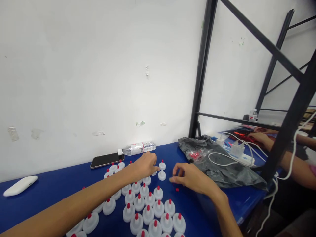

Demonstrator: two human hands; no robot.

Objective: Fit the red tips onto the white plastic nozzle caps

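Several white round caps with red tips stand in rows on the blue table. Over the back of these rows is my left hand, its fingers bent down near a cap; whether they grip anything is hidden. Just right of it stand a red-tipped white cap and, in front, a white cap without a visible red tip. My right hand hovers to the right of these two, fingers curled with a gap between thumb and forefinger. Below its fingertips lies a small loose red piece.
Along the wall lie a water bottle and a dark phone. A white case is at far left. Right are a grey plastic bag, a power strip with cables, a black metal frame and other people's arms beyond.
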